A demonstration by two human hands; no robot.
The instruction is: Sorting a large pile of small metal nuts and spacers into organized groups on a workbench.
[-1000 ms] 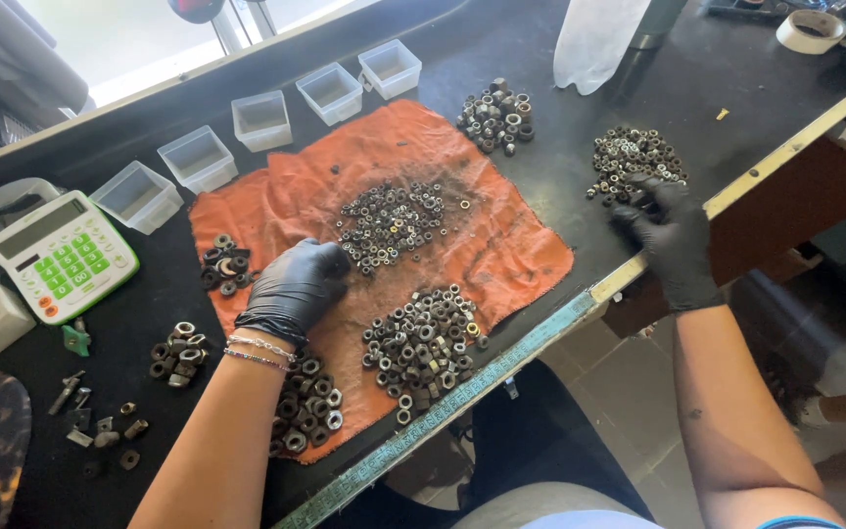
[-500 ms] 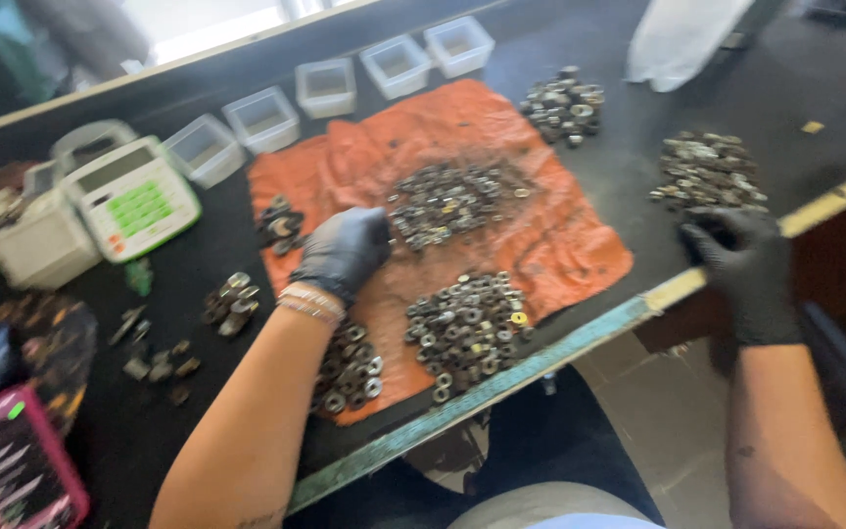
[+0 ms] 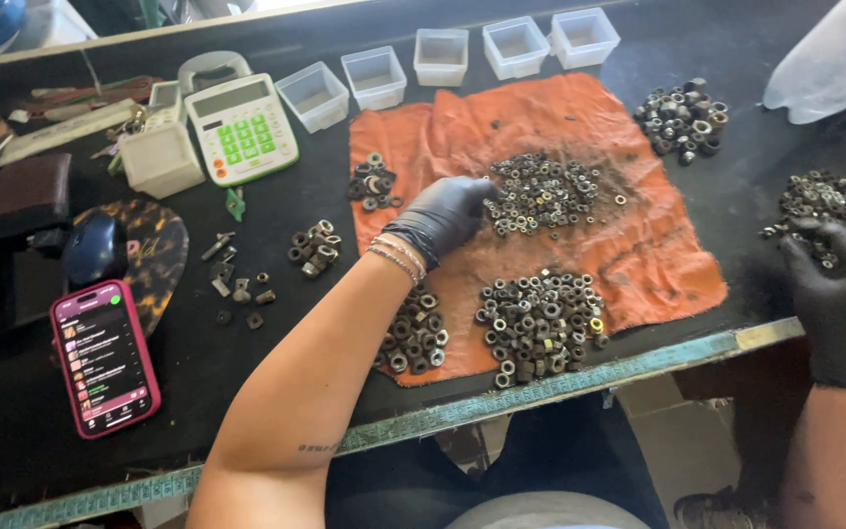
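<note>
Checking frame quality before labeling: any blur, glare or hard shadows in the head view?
Head view: sharp overall; the nuts in the pile by the left hand read individually. Light is soft and even, with no hard shadows on the orange cloth. Mild glare on the phone screen and the clear plastic trays. The right hand, black glove over dark table, has low contrast.

Workbench: we've got a long black-topped bench (image 3: 12, 431) running across the whole view, pretty scuffed and dusty.
Front edge: a worn teal-green strip (image 3: 580, 377) along the near lip, chipped in spots.
Far edge: a pale rail (image 3: 149, 34) along the back of the bench.
Floor: light tiles (image 3: 682, 446) showing under the bench, bottom right.
Light: bright and even, looks like daylight to us, with soft shadows.
</note>
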